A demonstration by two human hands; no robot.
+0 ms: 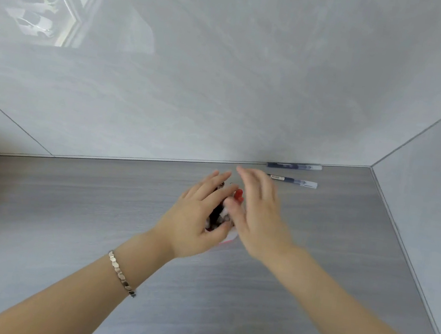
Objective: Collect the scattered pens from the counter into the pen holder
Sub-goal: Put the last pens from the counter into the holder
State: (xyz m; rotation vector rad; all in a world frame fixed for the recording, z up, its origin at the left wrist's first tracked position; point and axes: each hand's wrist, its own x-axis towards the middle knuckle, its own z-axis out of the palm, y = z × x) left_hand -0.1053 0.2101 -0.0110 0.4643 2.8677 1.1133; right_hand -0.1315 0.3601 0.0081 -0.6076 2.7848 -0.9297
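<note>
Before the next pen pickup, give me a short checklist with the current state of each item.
1. Pens left on the grey wood-grain counter: two blue clear-capped pens, one by the wall, one nearer. Not ok.
2. Pen holder steadied: left hand around it. Ok.
3. Right hand empty: blurred. Cannot tell.
4. Red-capped pen seated in holder. Cannot tell.
5. Path to remaining pens unobstructed. Ok.

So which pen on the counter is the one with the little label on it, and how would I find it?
Look to the far right corner of the grey counter, where it meets the wall. Two dark blue pens with clear caps lie there, side by side, just past the right hand. The labelled pen is the nearer one, out on the counter with a white sticker near its left end; the other pen lies against the wall.
</note>
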